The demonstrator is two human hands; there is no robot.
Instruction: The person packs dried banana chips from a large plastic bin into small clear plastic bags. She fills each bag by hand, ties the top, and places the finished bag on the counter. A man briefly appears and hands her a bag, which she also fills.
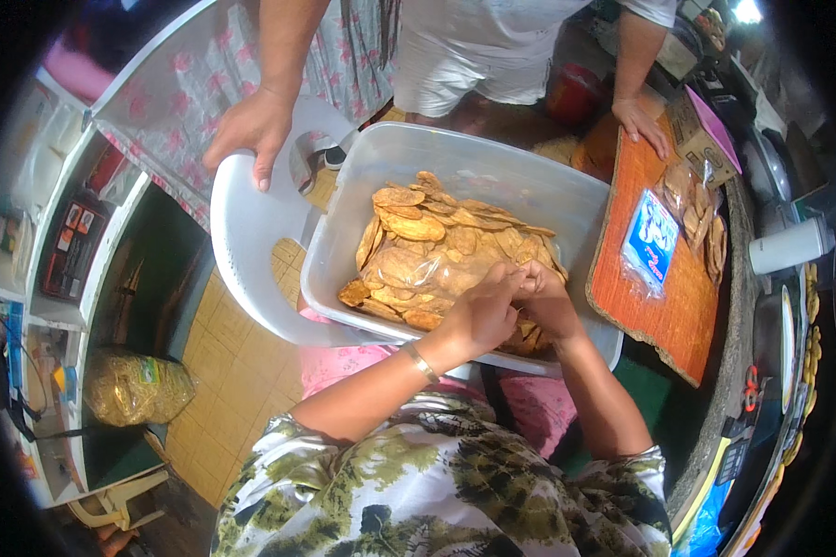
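Note:
Both my hands meet over the right side of a translucent plastic tub [575, 184]. My left hand [484, 313], with a bracelet at its wrist, pinches the gathered neck of a clear plastic bag [421, 268]. Close against it, my right hand [547, 299] has its fingertips on the same neck. The bag looks filled with flat golden fried chips and lies on more loose chips [414, 226] in the tub. My fingers hide the bag's very end, so whether it is knotted cannot be seen.
Across from me a person rests one hand [254, 136] on a white plastic chair [244, 257], the other [639, 129] by an orange wooden board [679, 334]. On it lie a blue-and-white packet [649, 240] and bagged chips [690, 205]. Scissors [750, 390] and a white tumbler [787, 247] are at right.

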